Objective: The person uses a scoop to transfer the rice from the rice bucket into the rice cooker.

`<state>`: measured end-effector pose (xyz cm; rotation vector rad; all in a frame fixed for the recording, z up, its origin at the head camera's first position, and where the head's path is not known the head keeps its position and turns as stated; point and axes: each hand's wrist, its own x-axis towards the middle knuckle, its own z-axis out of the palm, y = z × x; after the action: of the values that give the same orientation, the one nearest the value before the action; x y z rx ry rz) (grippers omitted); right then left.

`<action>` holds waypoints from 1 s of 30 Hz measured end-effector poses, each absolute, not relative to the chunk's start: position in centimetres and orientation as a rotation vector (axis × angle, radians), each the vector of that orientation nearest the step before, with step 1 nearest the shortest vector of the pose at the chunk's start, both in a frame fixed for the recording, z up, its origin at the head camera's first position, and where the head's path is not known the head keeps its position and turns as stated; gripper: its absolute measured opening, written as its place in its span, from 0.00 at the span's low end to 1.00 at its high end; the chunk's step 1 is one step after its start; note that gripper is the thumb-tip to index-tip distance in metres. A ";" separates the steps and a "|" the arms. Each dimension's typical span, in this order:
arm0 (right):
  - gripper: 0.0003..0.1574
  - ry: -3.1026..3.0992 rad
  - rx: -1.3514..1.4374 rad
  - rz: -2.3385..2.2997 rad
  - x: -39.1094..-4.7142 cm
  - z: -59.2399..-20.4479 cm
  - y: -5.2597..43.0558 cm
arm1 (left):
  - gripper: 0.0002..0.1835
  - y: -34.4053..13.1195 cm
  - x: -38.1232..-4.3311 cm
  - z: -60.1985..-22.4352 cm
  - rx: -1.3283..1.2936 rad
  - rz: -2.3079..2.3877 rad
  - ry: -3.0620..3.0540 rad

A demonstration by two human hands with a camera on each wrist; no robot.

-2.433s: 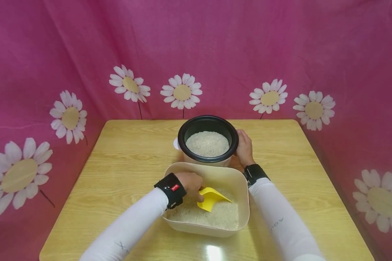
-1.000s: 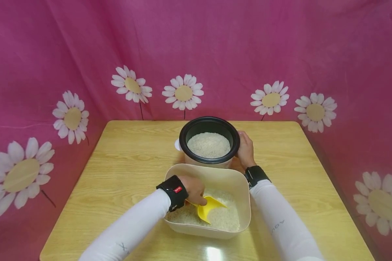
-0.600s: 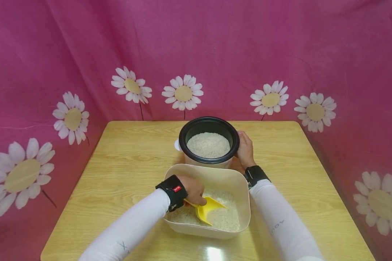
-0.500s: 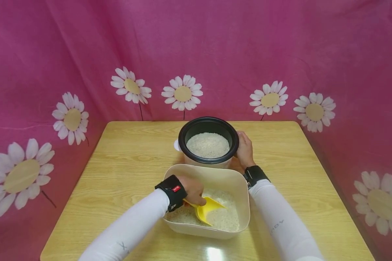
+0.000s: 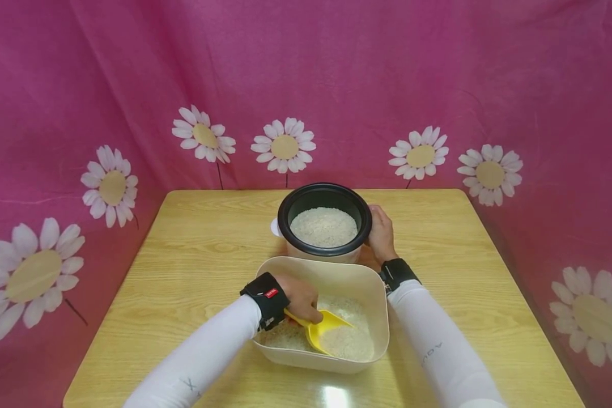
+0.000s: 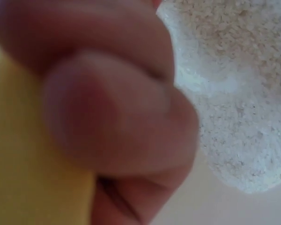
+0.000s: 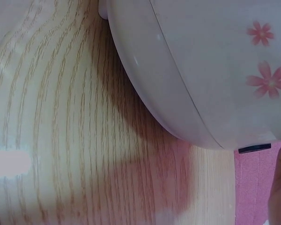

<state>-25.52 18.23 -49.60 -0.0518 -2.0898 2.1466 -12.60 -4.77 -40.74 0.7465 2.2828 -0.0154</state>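
Observation:
My left hand (image 5: 300, 297) reaches into a cream plastic tub (image 5: 379, 309) and grips a yellow scoop (image 5: 326, 324) by its handle. The scoop's bowl lies in the loose rice (image 5: 354, 345). In the left wrist view the curled fingers (image 6: 122, 117) hide much of the yellow plastic. Just behind the tub stands a pale rice cooker (image 7: 201, 70) with printed flowers, lidless, its black inner pot (image 5: 331, 250) holding a mound of white rice (image 5: 323, 226). My right hand (image 5: 382, 233) holds the cooker's right side; its fingertips are partly hidden.
Both containers stand on a light wooden table (image 5: 204, 243). A pink curtain (image 5: 347, 68) with white daisies encloses its back and sides. A white tab (image 5: 275, 227) sticks out at the cooker's left.
The scoop has been turned and lowered deeper into the rice, toward the tub's near side, and its bowl now has rice in it. My right hand has stayed at the cooker.

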 end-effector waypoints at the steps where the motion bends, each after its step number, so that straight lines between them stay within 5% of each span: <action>1: 0.18 -2.089 -0.046 2.146 -25.5 -49.7 18.2 | 0.26 -4.8 -12.6 -40.8 0.746 -0.012 2.283; 30: 0.21 -2.161 -0.024 2.131 -22.9 -45.9 17.8 | 0.28 -4.7 -13.1 -37.6 0.685 0.029 2.178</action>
<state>-22.89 17.85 -45.89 -0.0243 -2.1608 2.1308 -13.12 -4.70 -37.55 0.6848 2.1777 0.0292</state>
